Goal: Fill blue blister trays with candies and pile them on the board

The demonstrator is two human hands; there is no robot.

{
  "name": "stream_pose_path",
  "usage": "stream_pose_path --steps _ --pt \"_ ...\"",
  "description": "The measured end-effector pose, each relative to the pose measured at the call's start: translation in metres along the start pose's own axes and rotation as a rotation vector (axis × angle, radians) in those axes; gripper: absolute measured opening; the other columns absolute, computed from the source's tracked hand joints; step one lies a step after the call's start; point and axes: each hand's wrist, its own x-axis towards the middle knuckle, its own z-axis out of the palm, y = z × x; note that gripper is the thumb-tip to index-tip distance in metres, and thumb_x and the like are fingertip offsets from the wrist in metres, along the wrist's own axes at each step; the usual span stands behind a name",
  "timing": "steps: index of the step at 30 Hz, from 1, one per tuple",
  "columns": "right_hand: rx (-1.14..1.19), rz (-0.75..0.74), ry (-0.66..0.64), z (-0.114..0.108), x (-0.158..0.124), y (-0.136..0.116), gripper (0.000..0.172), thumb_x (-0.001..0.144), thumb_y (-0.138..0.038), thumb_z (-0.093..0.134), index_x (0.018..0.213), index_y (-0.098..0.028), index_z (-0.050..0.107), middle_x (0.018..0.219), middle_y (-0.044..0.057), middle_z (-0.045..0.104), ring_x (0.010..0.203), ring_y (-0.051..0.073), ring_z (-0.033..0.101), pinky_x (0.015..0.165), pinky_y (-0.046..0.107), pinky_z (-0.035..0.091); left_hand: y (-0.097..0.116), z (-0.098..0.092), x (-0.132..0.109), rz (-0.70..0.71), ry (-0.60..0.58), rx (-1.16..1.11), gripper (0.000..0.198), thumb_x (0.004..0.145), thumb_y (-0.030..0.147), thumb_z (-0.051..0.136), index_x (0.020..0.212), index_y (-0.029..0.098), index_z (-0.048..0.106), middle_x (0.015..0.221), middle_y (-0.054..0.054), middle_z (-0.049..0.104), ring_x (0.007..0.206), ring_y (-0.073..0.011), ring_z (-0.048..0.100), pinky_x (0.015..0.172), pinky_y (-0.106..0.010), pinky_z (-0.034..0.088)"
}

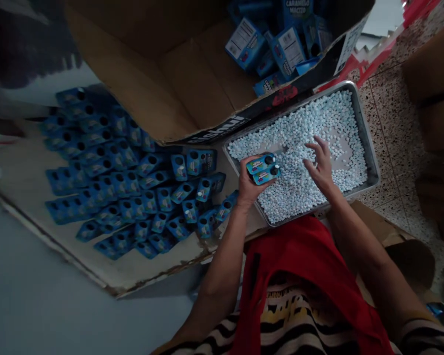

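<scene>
A: Head view: what do the hands show?
B: The left hand [247, 190] grips two blue boxes [264, 170] above the left edge of the tray [370, 150]; the right hand [321, 170], fingers parted, is over pale pellets [292, 197].
A: How far along?
B: Seemingly partway: left, rows of boxes [128, 211] show dark openings, a few also white; more boxes [246, 45] lie in the far carton [196, 74].

Matt pellets [288, 199], smooth metal tray [370, 148]

Box [298, 9] in the carton's [133, 74] far right corner: "CARAMELO MACIZO". Held packs [264, 175]: "CARAMELO". Carton's near edge: "shui", partly legible. Shirt [294, 310]: lettering unclear.
</scene>
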Motion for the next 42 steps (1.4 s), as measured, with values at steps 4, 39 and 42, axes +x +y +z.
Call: stream_pose_path --steps 4,39,42 --pt "-0.482 -0.15 -0.299 0.025 -0.024 0.035 0.097 0.087 -0.085 0.063 0.164 -0.027 0.05 0.183 0.018 0.023 0.17 0.048 0.015 0.132 0.07 0.023 -0.02 -0.014 -0.002 -0.057 0.07 0.053 0.093 0.059 0.049 0.105 0.134 0.028 0.053 0.139 -0.011 0.069 0.126 -0.03 0.073 0.112 -0.048 0.061" --pt "1.118 0.211 0.132 0.057 0.01 -0.105 0.044 0.094 -0.067 0.069 0.077 -0.028 0.057 0.073 -0.003 0.049 0.066 0.015 0.051 0.073 0.033 0.051 0.02 0.019 -0.058 -0.035 0.274 0.277 0.03 0.095 0.026 0.076 0.124 0.022 0.07 0.121 -0.009 0.077 0.119 -0.026 0.074 0.106 -0.04 0.059" --pt "1.246 0.274 0.134 0.055 0.012 -0.103 0.038 0.092 -0.054 0.073 0.074 -0.026 0.055 0.078 -0.002 0.055 0.068 0.013 0.053 0.073 0.031 0.05 0.03 0.012 -0.056 0.016 0.243 0.425 0.03 0.092 0.015 0.073 0.121 0.022 0.073 0.118 -0.009 0.078 0.116 -0.026 0.074 0.108 -0.04 0.057"
